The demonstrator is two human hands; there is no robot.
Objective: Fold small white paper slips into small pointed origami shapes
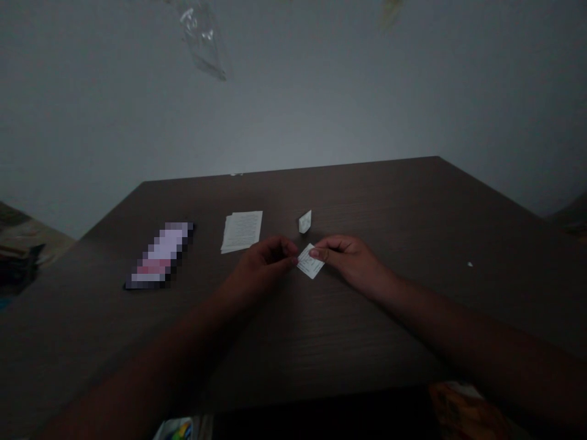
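A small diamond-shaped piece of printed paper (pixel 312 266) is held above the dark table between both hands. My right hand (pixel 351 256) pinches its upper right side between thumb and fingers. At its left corner, the thumb and fingertips of my left hand (pixel 270 260) are closed on the edge. Just beyond the hands stands a small folded piece of white paper (pixel 305 222). Left of it lies a stack of printed paper sheets (pixel 243 229), its near corner close to my left hand.
A phone (pixel 160 253) with a blurred screen lies on the left of the table (pixel 389 201). One tiny white scrap (pixel 470 264) is at the right. Behind the table is a pale wall (pixel 312 91) with a clear plastic bag (pixel 204 43) on it.
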